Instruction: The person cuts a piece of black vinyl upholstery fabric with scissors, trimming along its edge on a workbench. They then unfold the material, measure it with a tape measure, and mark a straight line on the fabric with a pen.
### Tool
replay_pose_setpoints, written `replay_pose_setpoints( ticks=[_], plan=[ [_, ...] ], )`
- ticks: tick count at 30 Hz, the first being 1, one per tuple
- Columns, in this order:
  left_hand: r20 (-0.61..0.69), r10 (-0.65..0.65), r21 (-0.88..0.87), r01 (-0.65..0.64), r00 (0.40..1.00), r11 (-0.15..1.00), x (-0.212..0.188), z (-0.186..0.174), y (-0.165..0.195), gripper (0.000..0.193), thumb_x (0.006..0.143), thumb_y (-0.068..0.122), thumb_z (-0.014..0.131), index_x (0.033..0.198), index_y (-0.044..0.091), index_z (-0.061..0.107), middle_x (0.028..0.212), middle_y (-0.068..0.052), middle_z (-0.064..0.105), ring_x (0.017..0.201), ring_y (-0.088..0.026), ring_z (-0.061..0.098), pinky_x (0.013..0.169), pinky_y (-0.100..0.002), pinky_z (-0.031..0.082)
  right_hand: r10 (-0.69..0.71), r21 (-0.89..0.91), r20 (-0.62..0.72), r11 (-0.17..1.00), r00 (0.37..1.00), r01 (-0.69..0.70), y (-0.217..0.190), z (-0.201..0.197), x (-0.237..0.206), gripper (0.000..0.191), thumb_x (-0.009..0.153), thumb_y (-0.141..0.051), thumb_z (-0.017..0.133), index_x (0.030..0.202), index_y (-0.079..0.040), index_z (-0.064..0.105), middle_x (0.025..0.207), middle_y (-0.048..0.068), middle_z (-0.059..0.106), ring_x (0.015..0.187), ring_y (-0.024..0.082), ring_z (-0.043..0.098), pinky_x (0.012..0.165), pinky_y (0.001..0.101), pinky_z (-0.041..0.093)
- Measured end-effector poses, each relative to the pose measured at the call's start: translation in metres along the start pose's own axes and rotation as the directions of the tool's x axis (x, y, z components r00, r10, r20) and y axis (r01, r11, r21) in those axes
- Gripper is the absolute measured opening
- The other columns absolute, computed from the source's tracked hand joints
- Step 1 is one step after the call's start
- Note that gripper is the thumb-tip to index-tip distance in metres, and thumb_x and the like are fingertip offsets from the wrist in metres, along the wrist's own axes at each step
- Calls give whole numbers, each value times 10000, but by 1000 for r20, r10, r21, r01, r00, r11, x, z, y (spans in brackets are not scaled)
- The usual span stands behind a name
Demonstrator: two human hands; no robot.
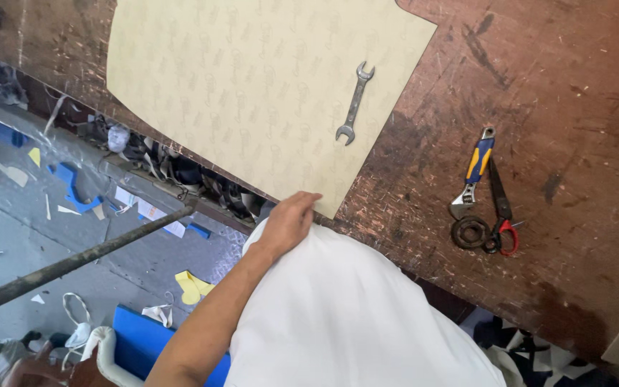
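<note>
Scratched brown wood makes up the worktable, its top dark with stains and scrape marks, and it runs on a slant across the upper right of the view. On it lies a large cream sheet with a faint repeating pattern, one corner hanging down toward the near edge of the table. A steel open-ended wrench lies on the sheet, near its right edge, slightly tilted from upright in the view. The left hand rests at the table's near edge, touching the lowest corner of the sheet; its fingers are curled together over that edge, but whether they actually pinch the sheet cannot be told from above. The forearm runs down to the lower left, beside the person's white shirt, which fills the lower middle. The right hand is not in view. Well apart from the sheet, on the bare wood to the right, sit an adjustable wrench with a blue and yellow handle, dark scissors with a red handle loop just beside it, and a rusty ring touching the wrench head. Below the table, a grey floor is littered with scraps, and a dark metal rod crosses it.
</note>
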State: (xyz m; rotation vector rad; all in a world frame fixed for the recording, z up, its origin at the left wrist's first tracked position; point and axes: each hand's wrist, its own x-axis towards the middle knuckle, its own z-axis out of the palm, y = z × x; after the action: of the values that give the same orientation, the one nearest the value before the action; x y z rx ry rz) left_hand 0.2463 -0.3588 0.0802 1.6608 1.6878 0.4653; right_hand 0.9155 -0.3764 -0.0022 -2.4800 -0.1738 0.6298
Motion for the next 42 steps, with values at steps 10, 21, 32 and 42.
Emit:
replay_pose_setpoints(
  ticks=[10,21,32,42],
  plan=[
    [260,-27,-350,120,965,929,67,47,55,338,1028,239,573,1328,106,654,1273,-113,700,1017,-236,718,925,-363,580,-385,599,623,795,681,-98,-70,33,-83,511,1004,-100,559,1498,28,534,1378,178,590,1248,271,585,1104,430,463],
    [318,-218,-935,268,923,-230,83,50,25,492,1039,407,492,1368,54,587,1293,-159,678,1125,-234,693,960,-353,574,-684,648,683,406,-255,645,-150,182,-419,507,1034,-61,458,1541,-63,455,1557,186,479,1475,316,409,1209,422,332],
    [-198,-237,-516,104,951,850,-18,20,2,457,916,246,764,1296,33,626,1065,-114,669,989,-236,678,879,-345,546,-76,178,978,784,-193,594,-111,218,-427,264,973,-196,663,1169,-20,689,1005,29,737,916,115,658,817,302,542],
    [-229,-528,-342,440,818,830,-94,34,-49,294,922,279,738,1144,85,751,1062,-106,624,978,-281,666,845,-389,544,22,-4,1000,451,-7,892,-185,272,-380,123,930,-154,681,1035,-131,740,813,22,646,632,83,514,537,272,435]
  ],
)
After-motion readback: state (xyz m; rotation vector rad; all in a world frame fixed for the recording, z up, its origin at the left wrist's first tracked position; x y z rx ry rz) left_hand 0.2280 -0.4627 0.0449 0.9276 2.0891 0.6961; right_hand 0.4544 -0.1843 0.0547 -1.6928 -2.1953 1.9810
